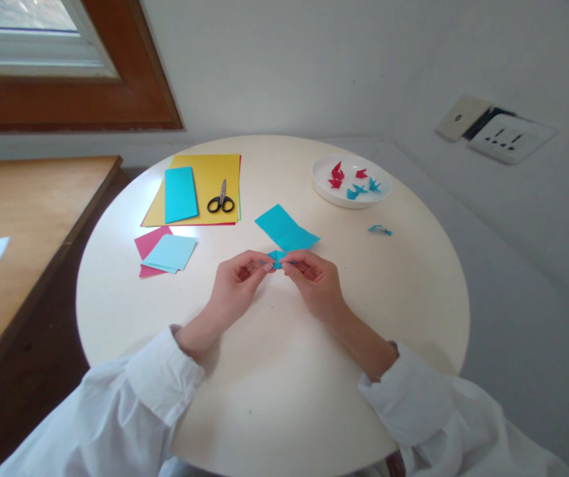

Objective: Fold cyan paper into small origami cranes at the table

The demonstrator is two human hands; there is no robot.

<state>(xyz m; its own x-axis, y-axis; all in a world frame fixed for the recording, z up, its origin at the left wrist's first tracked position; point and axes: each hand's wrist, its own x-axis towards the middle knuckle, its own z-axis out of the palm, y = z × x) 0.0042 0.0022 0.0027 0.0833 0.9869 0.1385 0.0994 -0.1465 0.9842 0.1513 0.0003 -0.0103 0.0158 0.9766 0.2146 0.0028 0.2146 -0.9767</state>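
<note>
A small folded piece of blue paper (277, 258) is pinched between my two hands above the middle of the round table. My left hand (238, 281) grips its left end with thumb and forefinger. On the right end, my right hand (318, 281) closes its fingertips in the same way. The fingertips cover much of the folds. Just beyond my fingers lies a larger blue paper sheet (284, 226) with a crease across it.
Yellow sheets (209, 173) at the back left carry a blue paper rectangle (181, 195) and scissors (221, 199). Nearer lie pink and pale blue squares (171, 252). A white dish (326, 193) at the back right holds several red and blue folded papers. A blue strip (380, 230) lies nearby.
</note>
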